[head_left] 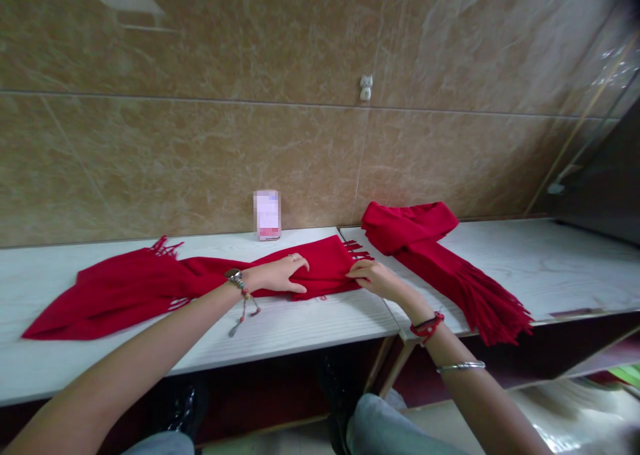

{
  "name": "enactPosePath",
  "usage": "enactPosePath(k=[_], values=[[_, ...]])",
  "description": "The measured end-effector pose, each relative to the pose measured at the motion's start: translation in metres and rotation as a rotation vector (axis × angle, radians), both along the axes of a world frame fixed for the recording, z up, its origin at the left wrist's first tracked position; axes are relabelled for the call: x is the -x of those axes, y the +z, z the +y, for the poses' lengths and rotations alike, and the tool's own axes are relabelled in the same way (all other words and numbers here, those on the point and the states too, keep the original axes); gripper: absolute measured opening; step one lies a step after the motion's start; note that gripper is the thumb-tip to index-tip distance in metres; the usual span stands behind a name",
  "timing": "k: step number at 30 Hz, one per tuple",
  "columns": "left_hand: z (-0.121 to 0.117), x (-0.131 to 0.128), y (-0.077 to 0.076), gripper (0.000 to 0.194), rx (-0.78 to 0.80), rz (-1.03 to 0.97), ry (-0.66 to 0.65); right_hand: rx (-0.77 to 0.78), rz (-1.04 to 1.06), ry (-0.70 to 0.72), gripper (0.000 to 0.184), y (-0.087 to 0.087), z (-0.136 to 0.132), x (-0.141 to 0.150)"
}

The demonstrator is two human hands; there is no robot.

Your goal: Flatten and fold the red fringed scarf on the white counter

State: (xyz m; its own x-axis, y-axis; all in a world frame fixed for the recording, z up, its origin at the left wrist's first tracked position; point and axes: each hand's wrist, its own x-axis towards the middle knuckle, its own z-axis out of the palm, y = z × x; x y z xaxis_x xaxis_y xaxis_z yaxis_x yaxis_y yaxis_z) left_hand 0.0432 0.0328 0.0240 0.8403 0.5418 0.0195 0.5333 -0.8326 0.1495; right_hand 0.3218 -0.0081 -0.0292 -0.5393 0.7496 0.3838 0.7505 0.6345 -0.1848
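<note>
A red fringed scarf (135,288) lies stretched across the white tabletop, wide at the left, gathered in the middle and folded at the right. My left hand (280,273) rests on its middle-right part, thumb and fingers spread apart on the cloth. Beside the fringe at the right end, my right hand (373,275) pinches the scarf's edge between thumb and fingers. A second red scarf (425,242) lies to the right of that hand, looped over itself at the back, its fringe hanging past the front edge.
A phone (268,215) with a blurred screen leans upright against the tiled wall (200,155). A small white cat-shaped hook (366,87) is on the wall. The white tabletop (320,332) has a seam near my right hand. Open shelf space and my knees are below.
</note>
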Motion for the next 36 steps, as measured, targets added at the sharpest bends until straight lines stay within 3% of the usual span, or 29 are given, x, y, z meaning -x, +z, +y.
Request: enactPosePath(k=[3, 7, 10, 13, 17, 22, 30, 36], values=[[0.003, 0.000, 0.004, 0.048, -0.012, 0.010, 0.004, -0.025, -0.002, 0.011, 0.032, -0.001, 0.000, 0.000], [0.002, 0.006, 0.005, 0.015, -0.235, 0.035, -0.149, -0.051, -0.057, 0.022, 0.032, -0.001, -0.003, 0.001], [0.000, 0.016, -0.003, 0.020, -0.472, 0.093, -0.165, -0.091, -0.103, 0.019, 0.032, 0.000, -0.006, 0.002], [-0.002, 0.029, -0.016, 0.023, -0.586, 0.135, -0.150, -0.144, -0.151, -0.001, 0.032, 0.002, -0.009, 0.004], [-0.011, 0.042, -0.029, 0.021, -0.549, 0.083, -0.168, -0.194, -0.196, -0.009, 0.031, 0.003, -0.013, 0.006], [-0.021, 0.048, -0.036, 0.032, -0.491, 0.003, -0.109, -0.263, -0.215, 0.000, 0.027, 0.005, -0.019, 0.009], [-0.021, 0.044, -0.040, 0.026, -0.529, 0.052, -0.116, -0.285, -0.147, 0.058, 0.025, 0.003, -0.022, 0.015], [-0.020, 0.043, -0.036, 0.021, -0.649, 0.013, -0.098, -0.325, -0.094, 0.036, 0.025, -0.001, -0.021, 0.011]])
